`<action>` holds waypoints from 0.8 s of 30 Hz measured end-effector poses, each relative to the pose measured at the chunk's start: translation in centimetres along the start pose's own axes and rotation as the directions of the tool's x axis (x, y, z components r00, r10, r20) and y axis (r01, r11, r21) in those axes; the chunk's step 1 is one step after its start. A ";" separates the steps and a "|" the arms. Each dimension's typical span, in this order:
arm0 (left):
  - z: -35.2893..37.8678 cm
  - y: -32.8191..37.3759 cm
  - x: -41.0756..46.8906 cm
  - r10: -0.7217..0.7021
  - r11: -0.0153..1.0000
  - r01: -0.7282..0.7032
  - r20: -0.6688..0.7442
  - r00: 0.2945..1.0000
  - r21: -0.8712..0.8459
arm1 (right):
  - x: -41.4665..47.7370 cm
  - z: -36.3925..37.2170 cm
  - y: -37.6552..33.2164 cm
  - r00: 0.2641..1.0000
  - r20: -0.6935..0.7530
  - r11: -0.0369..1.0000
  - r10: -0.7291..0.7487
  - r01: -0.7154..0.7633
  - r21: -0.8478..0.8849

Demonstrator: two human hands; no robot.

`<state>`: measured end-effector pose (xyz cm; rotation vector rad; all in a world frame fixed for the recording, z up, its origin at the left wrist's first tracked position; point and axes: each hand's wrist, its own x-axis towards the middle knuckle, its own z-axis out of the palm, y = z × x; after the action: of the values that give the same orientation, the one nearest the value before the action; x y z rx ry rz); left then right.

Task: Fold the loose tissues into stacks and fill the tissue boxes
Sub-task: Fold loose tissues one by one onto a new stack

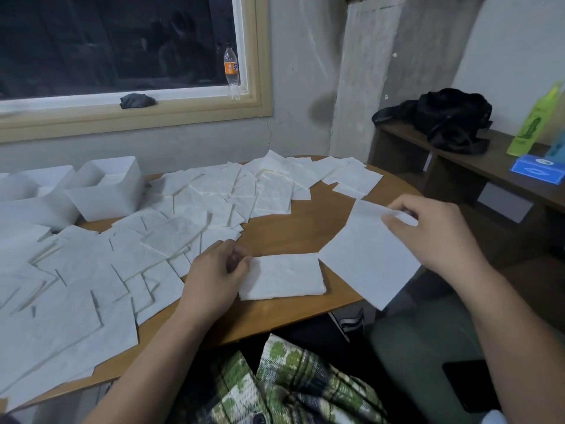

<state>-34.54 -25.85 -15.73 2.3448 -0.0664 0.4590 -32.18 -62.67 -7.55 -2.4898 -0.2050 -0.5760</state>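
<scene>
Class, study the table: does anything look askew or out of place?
The loose tissues lie scattered at all angles, overlapping, across most of the table. Only the stack by the left hand looks squared.

No legible text; bottle label (231, 68), blue box (537, 172), green bottle (532, 127) print too blurred.

One stack of folded white tissues (281, 276) at the near edge of the round wooden table (293, 228), one unfolded white tissue sheet (367, 258) over its right edge, dozens of loose white tissues (91, 270) across it, at least two open white boxes (104, 206) far left.
</scene>
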 end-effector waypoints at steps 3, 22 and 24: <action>0.0 0.0 0.0 -0.002 1.000 0.002 0.001 1.000 0.003 | 0.5 0.9 0.4 1.000 -0.004 0.993 -0.012 0.011 -0.114; -0.1 0.3 -0.1 -0.006 1.000 0.006 0.008 1.000 0.002 | -4.4 3.7 3.6 0.958 0.286 0.999 -0.032 0.037 -0.013; -0.1 0.3 -0.1 -0.010 1.000 0.010 0.008 1.000 0.003 | -5.6 3.7 4.1 0.964 0.255 0.997 -0.075 0.081 -0.013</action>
<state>-34.73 -25.96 -15.50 2.3484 -0.0574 0.4453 -34.76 -64.06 -14.86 -2.5827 -0.3985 -0.2889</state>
